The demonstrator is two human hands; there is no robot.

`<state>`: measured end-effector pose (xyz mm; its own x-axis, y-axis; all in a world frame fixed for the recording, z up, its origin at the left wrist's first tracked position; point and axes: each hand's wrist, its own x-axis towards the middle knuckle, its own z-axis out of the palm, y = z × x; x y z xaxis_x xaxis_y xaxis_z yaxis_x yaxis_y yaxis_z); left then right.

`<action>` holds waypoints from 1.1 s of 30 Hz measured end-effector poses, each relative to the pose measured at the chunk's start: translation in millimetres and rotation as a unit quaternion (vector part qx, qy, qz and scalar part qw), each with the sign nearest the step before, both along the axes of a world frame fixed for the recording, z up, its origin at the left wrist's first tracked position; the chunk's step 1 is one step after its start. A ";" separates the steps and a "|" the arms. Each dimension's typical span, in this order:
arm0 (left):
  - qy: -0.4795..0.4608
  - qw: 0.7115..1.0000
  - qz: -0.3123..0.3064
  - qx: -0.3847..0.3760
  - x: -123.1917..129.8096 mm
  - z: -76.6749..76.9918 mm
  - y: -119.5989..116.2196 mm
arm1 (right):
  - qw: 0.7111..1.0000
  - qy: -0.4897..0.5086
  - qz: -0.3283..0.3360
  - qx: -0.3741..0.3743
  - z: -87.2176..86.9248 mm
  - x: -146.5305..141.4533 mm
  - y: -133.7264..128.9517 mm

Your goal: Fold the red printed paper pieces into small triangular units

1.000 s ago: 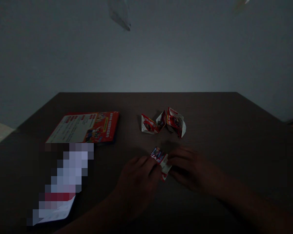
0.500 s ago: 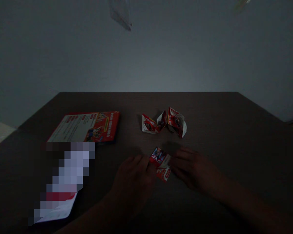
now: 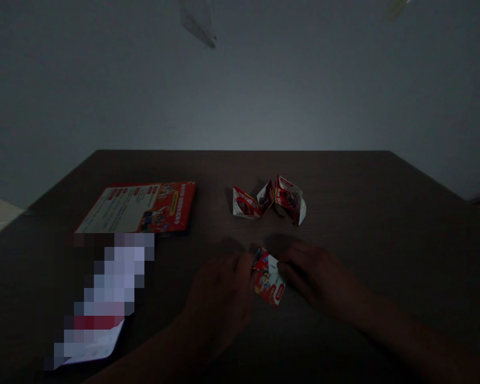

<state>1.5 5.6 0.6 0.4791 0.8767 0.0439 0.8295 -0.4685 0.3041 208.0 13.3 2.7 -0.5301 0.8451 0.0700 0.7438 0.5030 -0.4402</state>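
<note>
Between my hands is a small folded piece of printed paper [image 3: 272,282], red and white with pictures on it. My left hand [image 3: 224,290] is closed on its left edge, fingers curled and partly in shadow. At the paper's right edge, my right hand [image 3: 316,272] pinches it between thumb and fingers. Just beyond the hands stand folded paper shapes [image 3: 290,200], in the same red and white print, with pointed corners and open hollows. Dim light hides the exact fingertip contact.
A stack of red and white printed sheets or booklets [image 3: 164,208] lies on the dark wooden table [image 3: 356,197] at left. Nearer me is a lit phone-like screen [image 3: 100,349], mostly pixelated. A pale wall [image 3: 240,96] rises behind the table.
The paper between my hands has shifted slightly toward me, and more of its red and white lower part now shows. Both hands stay close to their earlier places.
</note>
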 end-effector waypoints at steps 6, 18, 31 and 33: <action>-0.007 1.000 0.013 0.004 1.5 -0.8 -1.9 | 0.999 0.012 -0.027 -0.018 0.4 -3.8 0.1; 0.030 0.999 0.027 0.005 4.6 1.6 2.2 | 0.992 0.014 -0.105 -0.069 0.8 -8.3 0.6; 0.039 0.999 0.035 0.004 6.0 1.3 4.2 | 0.986 -0.013 -0.144 -0.080 3.1 -14.6 0.0; 0.039 0.999 0.030 0.003 5.4 0.8 4.3 | 0.986 -0.009 -0.145 -0.080 3.7 -14.9 0.3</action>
